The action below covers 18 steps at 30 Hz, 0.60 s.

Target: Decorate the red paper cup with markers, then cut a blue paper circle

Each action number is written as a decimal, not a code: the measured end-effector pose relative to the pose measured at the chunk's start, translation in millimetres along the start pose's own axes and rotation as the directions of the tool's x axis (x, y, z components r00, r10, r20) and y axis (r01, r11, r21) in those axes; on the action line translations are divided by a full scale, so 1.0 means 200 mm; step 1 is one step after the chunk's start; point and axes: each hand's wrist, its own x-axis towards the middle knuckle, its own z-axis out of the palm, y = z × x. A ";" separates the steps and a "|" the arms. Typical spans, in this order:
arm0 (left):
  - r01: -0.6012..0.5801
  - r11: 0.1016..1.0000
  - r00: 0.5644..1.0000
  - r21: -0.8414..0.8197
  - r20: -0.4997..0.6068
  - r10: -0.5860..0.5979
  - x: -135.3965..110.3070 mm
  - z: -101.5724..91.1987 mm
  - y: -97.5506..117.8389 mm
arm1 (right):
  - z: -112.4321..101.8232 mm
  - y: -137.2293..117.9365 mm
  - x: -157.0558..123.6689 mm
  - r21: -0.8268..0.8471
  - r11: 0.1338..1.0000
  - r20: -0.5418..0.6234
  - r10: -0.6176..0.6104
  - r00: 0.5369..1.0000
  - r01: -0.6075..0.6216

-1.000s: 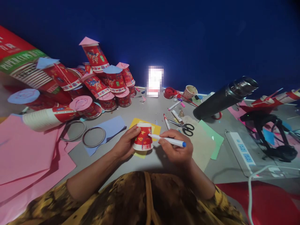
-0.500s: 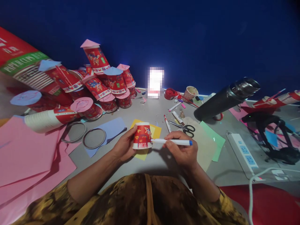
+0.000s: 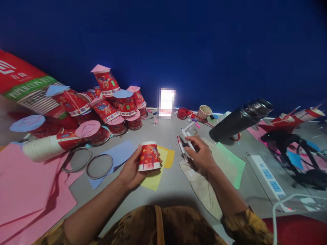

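My left hand (image 3: 132,169) is wrapped round a red paper cup (image 3: 149,153), held upside down with its white rim at the bottom. Red marks show on that rim, and the cup bears a printed pattern. My right hand (image 3: 201,153) is over the pens at the right, thumb and forefinger apart. Close to those fingertips lies a white marker (image 3: 183,133) with a blue end; whether they touch it is hard to see. Just left of it is a red-and-white marker (image 3: 181,147). The hand covers the scissors.
Decorated cups (image 3: 125,108) with paper roofs are stacked at the left, beside pink paper (image 3: 25,180) and tape rings (image 3: 99,166). Yellow paper (image 3: 155,178) lies under the cup. Rightward are a cloth (image 3: 201,190), a black flask (image 3: 237,120) and a power strip (image 3: 267,180).
My right hand has drawn the white marker away from the cup and moved it forward to the pens, its fingers now apart. The cup stays in my left hand. The view has tilted up.
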 end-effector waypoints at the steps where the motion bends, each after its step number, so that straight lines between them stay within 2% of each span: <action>1: -0.006 1.000 1.000 -0.002 0.000 0.006 0.00 -0.01 0.00 | 0.02 0.01 -0.01 -0.004 1.000 -0.003 0.005 1.000 -0.005; 4: 0.002 1.000 1.000 0.016 0.006 -0.002 0.01 -0.03 0.01 | 0.04 0.01 -0.05 0.053 0.997 0.016 0.063 0.998 -0.064; 8: -0.012 0.999 1.000 0.041 -0.022 0.013 0.01 -0.02 0.00 | 0.03 -0.09 -0.11 0.272 0.949 0.086 0.139 0.987 -0.157; 10: -0.022 0.999 0.997 0.035 -0.076 0.024 0.02 0.00 0.00 | 0.03 -0.17 -0.13 0.308 0.947 0.154 0.047 0.987 -0.093; 13: -0.034 0.999 0.988 0.023 -0.151 0.037 0.02 0.01 -0.01 | 0.03 -0.27 -0.14 0.284 0.953 0.201 -0.169 0.965 0.108; 15: -0.034 0.999 0.988 0.031 -0.149 0.038 0.03 0.01 -0.02 | 0.04 -0.31 -0.13 0.258 0.938 0.208 -0.286 0.935 0.229; 18: -0.030 0.997 0.994 0.069 -0.106 0.037 0.03 -0.01 -0.02 | 0.05 -0.32 -0.12 0.233 0.917 0.228 -0.375 0.899 0.323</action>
